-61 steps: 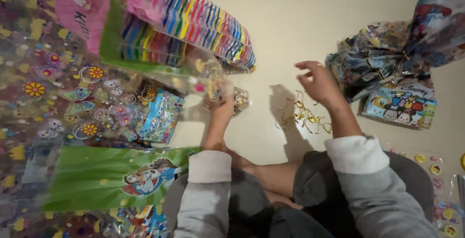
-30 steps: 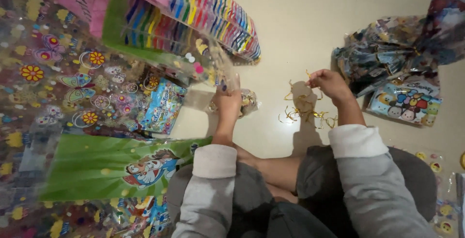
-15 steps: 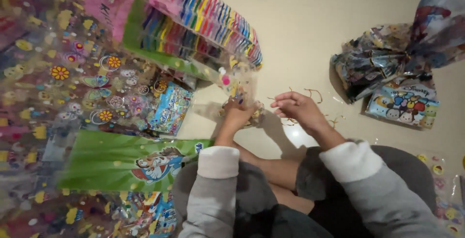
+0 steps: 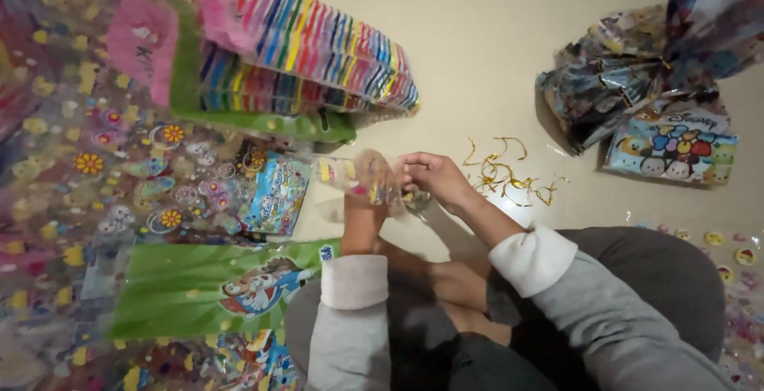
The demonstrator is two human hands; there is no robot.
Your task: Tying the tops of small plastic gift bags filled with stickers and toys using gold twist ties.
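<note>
Wrappers (image 4: pixel 95 168), clear and printed with flowers and dots, cover the floor at nine o'clock, with a green cartoon bag (image 4: pixel 215 287) at seven o'clock just below them. Striped packs (image 4: pixel 310 48), in rainbow colours, lie stacked at eleven o'clock, and a small blue packet (image 4: pixel 274 196) sits beneath them. Near centre, the left hand (image 4: pixel 362 212) grips a small clear goodie bag (image 4: pixel 358 176) from below, fingers closed around it. The right hand (image 4: pixel 434 180) meets it from the three o'clock side, fingertips pinched on the bag's end, so both hands are together on the one bag. Gold twist ties (image 4: pixel 509 172) lie loose on the floor just right of the right hand. Filled bags (image 4: pixel 613 88), dark and shiny, rest at two o'clock, with a cartoon-printed pack (image 4: pixel 672 148) just below them. Stickers (image 4: pixel 728 252) dot the floor at four o'clock.
</note>
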